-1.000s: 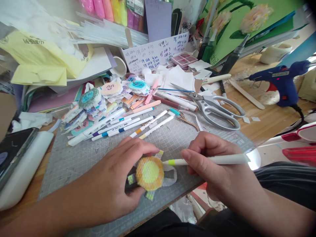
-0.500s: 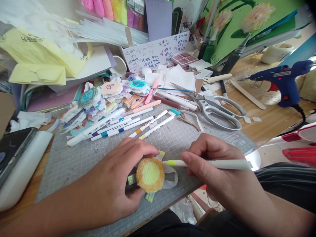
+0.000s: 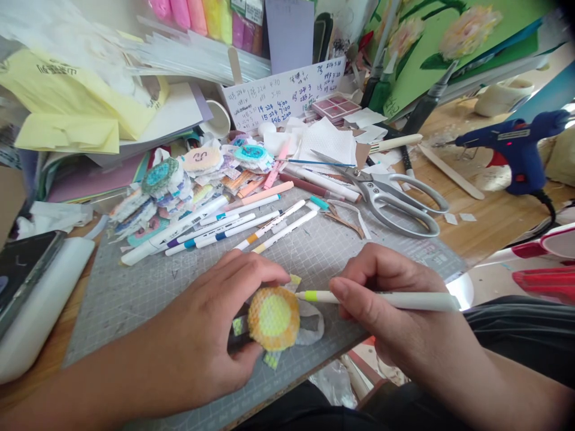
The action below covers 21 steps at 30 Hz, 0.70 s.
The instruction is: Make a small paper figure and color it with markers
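Observation:
Between the thumb and fingers of my left hand [image 3: 220,317] is a round padded disc [image 3: 275,317], orange round the rim and yellow in the middle, with a dimpled surface. Yellow-green tabs and a pale loop stick out from under it. My right hand [image 3: 390,299] is closed round a white marker pen [image 3: 404,300] with a yellow-green tip section. The pen lies nearly level, its nib touching or almost touching the disc's right edge. A grey gridded cutting mat [image 3: 197,359] spreads beneath both hands.
Several capped markers [image 3: 238,230] lie beyond my hands, beside a heap of coloured padded discs [image 3: 162,176]. Large scissors [image 3: 395,200] rest at the mat's right, with a blue glue gun [image 3: 516,146] farther right. A phone [image 3: 29,263] sits at the left edge.

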{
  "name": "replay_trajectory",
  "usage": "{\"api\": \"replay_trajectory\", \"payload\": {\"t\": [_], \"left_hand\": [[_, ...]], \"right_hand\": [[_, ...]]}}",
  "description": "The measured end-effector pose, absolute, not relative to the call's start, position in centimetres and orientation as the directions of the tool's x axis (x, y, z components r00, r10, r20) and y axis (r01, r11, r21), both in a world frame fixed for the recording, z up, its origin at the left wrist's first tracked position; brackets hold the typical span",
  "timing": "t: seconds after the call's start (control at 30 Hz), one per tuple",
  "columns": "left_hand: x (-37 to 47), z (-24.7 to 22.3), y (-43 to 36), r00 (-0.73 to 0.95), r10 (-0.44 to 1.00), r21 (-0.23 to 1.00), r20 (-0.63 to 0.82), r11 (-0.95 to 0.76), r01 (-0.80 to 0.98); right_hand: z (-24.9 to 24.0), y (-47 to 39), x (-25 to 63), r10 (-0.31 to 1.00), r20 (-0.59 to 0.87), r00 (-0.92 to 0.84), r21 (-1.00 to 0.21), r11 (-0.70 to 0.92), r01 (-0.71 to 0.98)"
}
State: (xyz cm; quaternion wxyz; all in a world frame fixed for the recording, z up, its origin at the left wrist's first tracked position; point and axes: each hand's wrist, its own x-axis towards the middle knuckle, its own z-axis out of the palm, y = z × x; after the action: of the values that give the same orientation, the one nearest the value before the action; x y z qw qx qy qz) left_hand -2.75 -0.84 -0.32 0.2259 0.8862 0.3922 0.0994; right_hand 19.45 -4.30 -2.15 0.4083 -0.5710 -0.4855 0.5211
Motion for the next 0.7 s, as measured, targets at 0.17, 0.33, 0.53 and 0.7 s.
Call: {"api": "replay_trajectory", "payload": {"t": [0.17,0.33,0.53,0.7], "left_hand": [[-2.7,-0.2,-0.9,0.678,0.735,0.493,-0.006,-0.588,0.642],[-2.8,-0.1,-0.7,0.686,0.727,0.505,-0.015,-0.587,0.633],[-3.9,0.5,0.8,0.695,0.718,0.47,0.044,-0.629,0.619],[-3.2,0.9,-0.6,0.603,0.789,0.374,0.116,-0.597,0.71]], "right_hand": [[-2.2,-4.2,19.5,0.981,-0.194,-0.001,-0.974,-0.192,0.123],[-2.2,-4.2,19.9,0.977,-0.21,-0.033,-0.974,-0.206,0.099],[-2.0,-3.9,20.0,0.958,-0.284,0.023,-0.954,-0.28,-0.108],[-2.4,-3.9,19.7,0.981,-0.177,0.078,-0.983,-0.171,-0.072]]}}
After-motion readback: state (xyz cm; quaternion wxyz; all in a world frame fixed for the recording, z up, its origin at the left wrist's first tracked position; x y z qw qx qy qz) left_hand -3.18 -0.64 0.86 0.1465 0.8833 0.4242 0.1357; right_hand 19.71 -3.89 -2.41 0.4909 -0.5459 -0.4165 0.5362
